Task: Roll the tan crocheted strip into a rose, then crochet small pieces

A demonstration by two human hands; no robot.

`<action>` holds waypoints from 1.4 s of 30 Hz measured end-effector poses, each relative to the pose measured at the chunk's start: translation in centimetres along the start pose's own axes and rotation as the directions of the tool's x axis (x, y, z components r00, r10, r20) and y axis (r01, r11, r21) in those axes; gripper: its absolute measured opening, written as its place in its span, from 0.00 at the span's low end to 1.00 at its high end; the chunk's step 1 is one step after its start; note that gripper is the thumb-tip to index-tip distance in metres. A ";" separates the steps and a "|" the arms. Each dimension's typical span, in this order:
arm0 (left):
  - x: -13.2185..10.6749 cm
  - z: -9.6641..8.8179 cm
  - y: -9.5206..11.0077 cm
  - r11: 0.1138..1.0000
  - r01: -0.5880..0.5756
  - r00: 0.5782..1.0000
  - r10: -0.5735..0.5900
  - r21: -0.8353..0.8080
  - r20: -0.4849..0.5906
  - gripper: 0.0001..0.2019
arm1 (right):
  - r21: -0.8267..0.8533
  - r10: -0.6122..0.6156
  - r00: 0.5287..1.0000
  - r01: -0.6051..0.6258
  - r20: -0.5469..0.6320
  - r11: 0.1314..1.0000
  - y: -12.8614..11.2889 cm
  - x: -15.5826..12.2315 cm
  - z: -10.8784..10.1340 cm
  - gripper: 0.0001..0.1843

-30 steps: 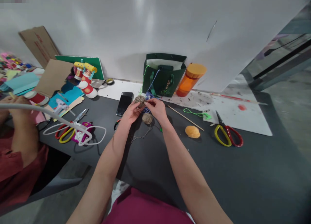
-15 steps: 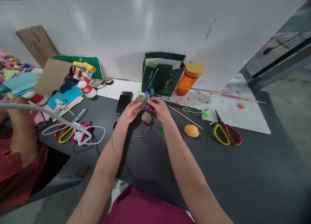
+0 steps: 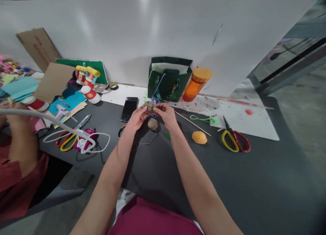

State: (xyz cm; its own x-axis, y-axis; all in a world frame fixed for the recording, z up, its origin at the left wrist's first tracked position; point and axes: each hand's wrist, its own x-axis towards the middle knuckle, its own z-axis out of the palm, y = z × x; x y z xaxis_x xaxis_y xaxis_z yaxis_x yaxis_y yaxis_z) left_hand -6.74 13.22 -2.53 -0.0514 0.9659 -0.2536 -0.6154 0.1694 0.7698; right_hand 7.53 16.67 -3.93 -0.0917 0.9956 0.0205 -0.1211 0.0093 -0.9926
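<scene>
Between my two hands is a rounded, knotted piece of brown cord (image 3: 149, 107), raised over the table. My left hand (image 3: 139, 117) grips its left side with thumb and fingers. On its right side, the fingertips of my right hand (image 3: 165, 113) pinch the edge. Just below lies a small ball of brown twine (image 3: 152, 124), from which a loose strand trails over the dark tabletop. A thin tool with a green handle (image 3: 168, 136) lies partly behind my right wrist. Bluish yarn (image 3: 155, 100) shows behind the knotted piece.
A phone (image 3: 129, 109), green paper bag (image 3: 168, 82) and orange jar (image 3: 197, 85) stand or lie behind my hands. To the right are a stick (image 3: 193, 123), a yellow lump (image 3: 199, 137) and scissors (image 3: 235, 140). Leftward, a white cable (image 3: 51, 115) crosses near a co-worker's arm (image 3: 22, 143).
The knotted cord piece has shifted slightly right and turned a little between my fingers. My right hand has closed in nearer to its edge. The whole view has moved slightly.
</scene>
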 end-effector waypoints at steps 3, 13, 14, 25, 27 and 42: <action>0.0 0.1 -0.1 1.000 -0.009 1.000 0.009 0.022 -0.005 0.07 | 0.003 -0.027 1.000 0.027 0.001 1.000 -0.1 0.0 0.0 0.25; 0.3 -0.2 -0.6 0.997 -0.026 0.999 0.029 0.073 -0.031 0.10 | 0.036 -0.014 0.999 0.012 0.045 0.999 0.0 0.2 -0.3 0.23; 0.4 -0.3 -0.6 0.997 -0.028 0.999 0.031 0.075 -0.032 0.10 | 0.039 -0.011 0.999 0.009 0.049 0.999 0.0 0.2 -0.3 0.23; 0.6 -0.6 -0.7 0.995 -0.043 0.999 0.042 0.088 0.012 0.17 | 0.082 0.053 0.998 -0.054 0.022 0.995 0.4 0.3 -0.8 0.25; 0.6 -0.7 -0.6 0.994 -0.053 0.999 0.053 0.095 0.009 0.19 | 0.077 0.061 0.998 -0.062 0.019 0.995 0.3 0.3 -0.9 0.26; 0.6 -0.9 -0.8 0.988 -0.040 0.999 0.040 0.149 0.005 0.17 | 0.004 0.063 0.997 -0.064 0.047 0.998 -0.8 0.0 -1.0 0.20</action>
State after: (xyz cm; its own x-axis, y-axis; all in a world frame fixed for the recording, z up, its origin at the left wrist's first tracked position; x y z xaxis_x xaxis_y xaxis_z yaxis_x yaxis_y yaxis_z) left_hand -6.95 13.52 -3.81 -0.0717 0.9730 -0.2196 -0.4891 0.1576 0.8579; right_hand 8.59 16.72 -3.30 -0.1452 0.9887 -0.0370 -0.1190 -0.0545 -0.9914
